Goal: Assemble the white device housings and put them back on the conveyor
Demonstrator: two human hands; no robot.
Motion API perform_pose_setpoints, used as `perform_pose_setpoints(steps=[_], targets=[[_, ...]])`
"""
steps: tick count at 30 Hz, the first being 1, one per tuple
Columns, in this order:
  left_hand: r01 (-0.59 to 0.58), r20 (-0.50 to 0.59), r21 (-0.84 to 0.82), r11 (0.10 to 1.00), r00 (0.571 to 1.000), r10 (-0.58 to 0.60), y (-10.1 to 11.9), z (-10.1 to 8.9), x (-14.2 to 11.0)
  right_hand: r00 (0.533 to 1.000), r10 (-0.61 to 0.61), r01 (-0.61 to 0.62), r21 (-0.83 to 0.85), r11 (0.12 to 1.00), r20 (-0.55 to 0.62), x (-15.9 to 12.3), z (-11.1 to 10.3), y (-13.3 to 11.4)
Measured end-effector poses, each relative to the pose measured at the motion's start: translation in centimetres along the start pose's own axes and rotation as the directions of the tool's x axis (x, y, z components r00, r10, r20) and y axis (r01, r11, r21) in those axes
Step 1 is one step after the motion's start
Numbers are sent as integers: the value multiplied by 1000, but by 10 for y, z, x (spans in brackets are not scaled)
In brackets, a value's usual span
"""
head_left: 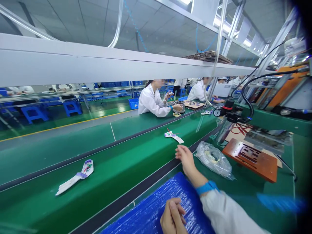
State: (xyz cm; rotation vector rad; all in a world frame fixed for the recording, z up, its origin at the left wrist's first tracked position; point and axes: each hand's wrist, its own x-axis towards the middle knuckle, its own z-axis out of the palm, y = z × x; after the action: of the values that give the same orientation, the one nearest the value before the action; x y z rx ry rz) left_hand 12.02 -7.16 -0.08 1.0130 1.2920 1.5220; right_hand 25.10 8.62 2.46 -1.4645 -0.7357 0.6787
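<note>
Right hand (186,159), blue band (207,188) at the wrist: extended to the edge of the green belt (126,156), fingers loosely bent and not closed, nothing visible in them; the reach appears to serve access to the belt. Left hand (172,216), towards half past six from the right: fingers folded in, thumb alongside, above a blue film-covered surface (181,187); whether it pinches anything, cannot tell. Nearer white part (174,136), with red and green pieces: on the belt, just beyond the right fingertips at eleven o'clock, apart from them. Farther white part (75,178), similar: on the belt at nine o'clock, well apart from the first, a spacing that probably lets each be lifted singly. Clear plastic bag (214,159), pale contents: at three o'clock, beside the belt's dark edge, presumably for easy reach. Orange slotted plate (252,159): three o'clock, beyond the bag, possibly a locating fixture. Pressure gauge (216,112): between one and two o'clock, dial outward, likely for reading.
</note>
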Motion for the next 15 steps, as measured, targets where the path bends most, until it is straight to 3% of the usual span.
perform_pose_setpoints(steps=[4,8,12,15], targets=[[19,22,-4,1000,1000,-19,10,1,6,1000,11,-13,-246,969,-10,80,-12,-23],[4,69,46,999,998,-7,12,-3,13,987,105,-41,-441,897,121,103,-1,-32],[36,118,117,993,992,-50,10,-13,24,947,152,0,-470,883,284,71,25,-33],[108,139,106,988,983,-123,9,-22,34,893,151,36,-402,915,424,5,31,-22]])
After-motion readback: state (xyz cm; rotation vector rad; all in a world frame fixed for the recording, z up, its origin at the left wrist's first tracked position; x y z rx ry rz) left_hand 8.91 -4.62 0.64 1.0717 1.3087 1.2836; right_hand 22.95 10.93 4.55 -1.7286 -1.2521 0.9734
